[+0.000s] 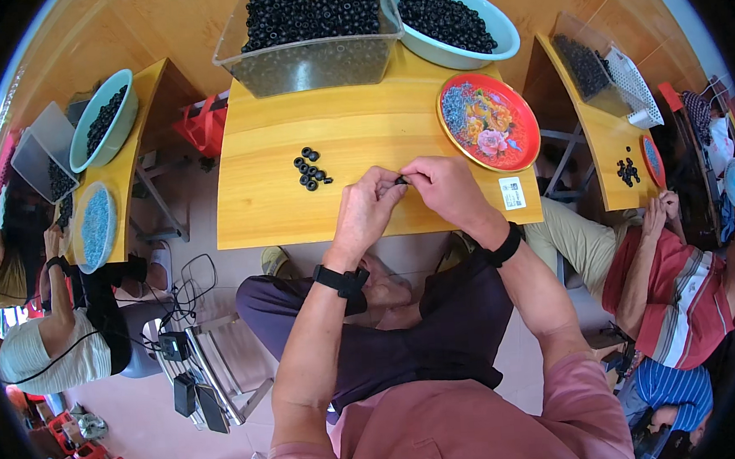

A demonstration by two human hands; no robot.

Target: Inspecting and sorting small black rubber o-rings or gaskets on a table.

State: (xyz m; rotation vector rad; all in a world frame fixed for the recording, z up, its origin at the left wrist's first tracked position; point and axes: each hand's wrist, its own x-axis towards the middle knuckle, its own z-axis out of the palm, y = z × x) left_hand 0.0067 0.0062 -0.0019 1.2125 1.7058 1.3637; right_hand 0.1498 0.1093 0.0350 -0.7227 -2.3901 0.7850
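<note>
Over the front part of the yellow table, my two hands meet at the fingertips. A small black round part [401, 180] is pinched between the thumb and fingers of my left hand [366, 208]. My right hand [445, 189] is closed in a pinch right against that part; whatever its fingertips hold is hidden. Left of my hands lies a loose group of black ring-shaped parts [307, 171], several with a hole in the middle. Toward the right edge rests a red flowered tray [523, 127] with small grey-blue pieces [455, 110] heaped on its left side.
At the table's far edge stand a clear plastic bin [307, 69] and a light-blue basin [503, 36], both full of black parts. A white label [513, 194] is stuck near the right corner. People work at side tables left and right. A folding chair [224, 364] with cables stands lower left.
</note>
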